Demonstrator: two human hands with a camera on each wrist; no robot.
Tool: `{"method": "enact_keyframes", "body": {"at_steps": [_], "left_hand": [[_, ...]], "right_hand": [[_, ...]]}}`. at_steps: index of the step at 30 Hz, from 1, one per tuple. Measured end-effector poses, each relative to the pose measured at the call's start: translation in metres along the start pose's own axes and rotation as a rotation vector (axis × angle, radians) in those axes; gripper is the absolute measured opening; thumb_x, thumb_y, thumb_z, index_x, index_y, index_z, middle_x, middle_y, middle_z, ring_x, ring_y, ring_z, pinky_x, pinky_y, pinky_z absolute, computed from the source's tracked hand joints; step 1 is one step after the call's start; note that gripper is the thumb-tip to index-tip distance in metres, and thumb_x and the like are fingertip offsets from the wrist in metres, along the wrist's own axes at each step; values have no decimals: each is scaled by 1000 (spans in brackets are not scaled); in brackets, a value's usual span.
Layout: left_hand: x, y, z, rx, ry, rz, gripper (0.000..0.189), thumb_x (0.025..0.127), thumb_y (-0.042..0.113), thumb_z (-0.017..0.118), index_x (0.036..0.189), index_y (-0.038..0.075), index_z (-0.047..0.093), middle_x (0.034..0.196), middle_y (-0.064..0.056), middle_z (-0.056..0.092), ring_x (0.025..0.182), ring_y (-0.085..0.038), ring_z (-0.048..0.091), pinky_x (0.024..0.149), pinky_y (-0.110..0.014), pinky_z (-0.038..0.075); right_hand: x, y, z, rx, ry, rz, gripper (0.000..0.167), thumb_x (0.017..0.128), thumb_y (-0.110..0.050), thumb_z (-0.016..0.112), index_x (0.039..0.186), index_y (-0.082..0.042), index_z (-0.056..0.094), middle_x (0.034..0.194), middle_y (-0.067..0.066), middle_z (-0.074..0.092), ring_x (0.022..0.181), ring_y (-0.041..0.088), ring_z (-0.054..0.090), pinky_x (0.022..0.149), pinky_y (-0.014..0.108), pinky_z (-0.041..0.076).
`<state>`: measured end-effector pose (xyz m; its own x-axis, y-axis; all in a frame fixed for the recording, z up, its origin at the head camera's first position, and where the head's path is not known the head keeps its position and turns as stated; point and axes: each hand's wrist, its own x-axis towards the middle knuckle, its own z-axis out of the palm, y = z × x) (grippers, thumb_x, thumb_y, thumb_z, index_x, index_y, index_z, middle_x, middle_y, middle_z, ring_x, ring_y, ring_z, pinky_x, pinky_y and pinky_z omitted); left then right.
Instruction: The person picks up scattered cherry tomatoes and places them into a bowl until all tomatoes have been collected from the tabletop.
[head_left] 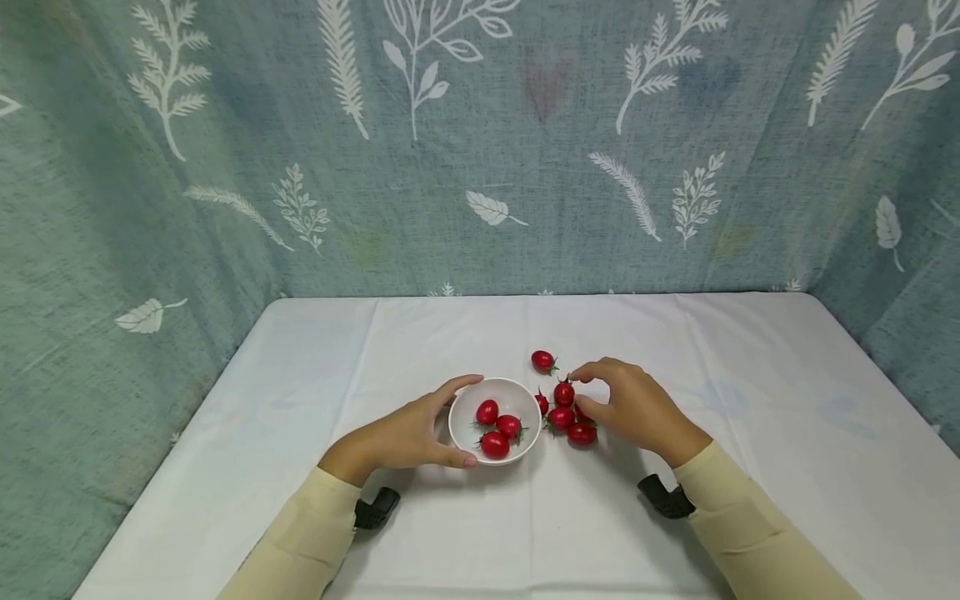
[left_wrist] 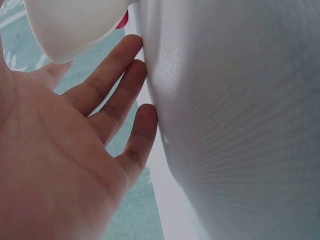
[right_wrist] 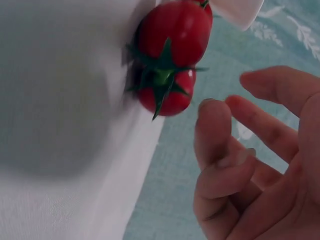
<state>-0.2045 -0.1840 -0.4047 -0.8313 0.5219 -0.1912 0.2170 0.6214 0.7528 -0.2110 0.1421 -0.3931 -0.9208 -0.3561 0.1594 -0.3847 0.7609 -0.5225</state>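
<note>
A round white bowl [head_left: 459, 429] holds three cherry tomatoes [head_left: 494, 445]. My left hand [head_left: 408, 433] grips it from the left, thumb along its near side and index finger at the far rim. In the left wrist view, the other fingers [left_wrist: 107, 95] extend below the bowl [left_wrist: 75, 25], by the white cloth. To the bowl's right lies a cluster of red cherry tomatoes [head_left: 560, 418] with green stems. My right hand [head_left: 630, 408] is beside the cluster, its thumb and index finger apart near one upper tomato [head_left: 564, 393]. In the right wrist view, a gap separates the fingers from the tomatoes [right_wrist: 175, 32].
A single cherry tomato [head_left: 542, 361] lies on the table behind the cluster. White cloth covers the table [head_left: 315, 350]. A grey-green curtain [head_left: 480, 167] with white leaf prints hangs behind and at both sides.
</note>
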Motion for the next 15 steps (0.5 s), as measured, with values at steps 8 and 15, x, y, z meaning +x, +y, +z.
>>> {"method": "enact_keyframes", "body": {"at_steps": [8,15], "left_hand": [[0,0,-1,1,-1,6,109,70,43,91,156,38,24,150,5,47,144,-22,40,119,-58,24],[1,0,0,-2,-3,11,109,71,42,91,157,36,24,150,3,47,144,-23,40,119,-59,23]], "right_hand": [[3,9,-3,-35,-86,43,28,87,-21,77,113,-11,72,101,6,70,90,23,63,77,38,52],[5,16,-1,-20,-147,74,28,86,-23,78,110,-11,72,90,2,68,73,15,53,66,29,45]]}}
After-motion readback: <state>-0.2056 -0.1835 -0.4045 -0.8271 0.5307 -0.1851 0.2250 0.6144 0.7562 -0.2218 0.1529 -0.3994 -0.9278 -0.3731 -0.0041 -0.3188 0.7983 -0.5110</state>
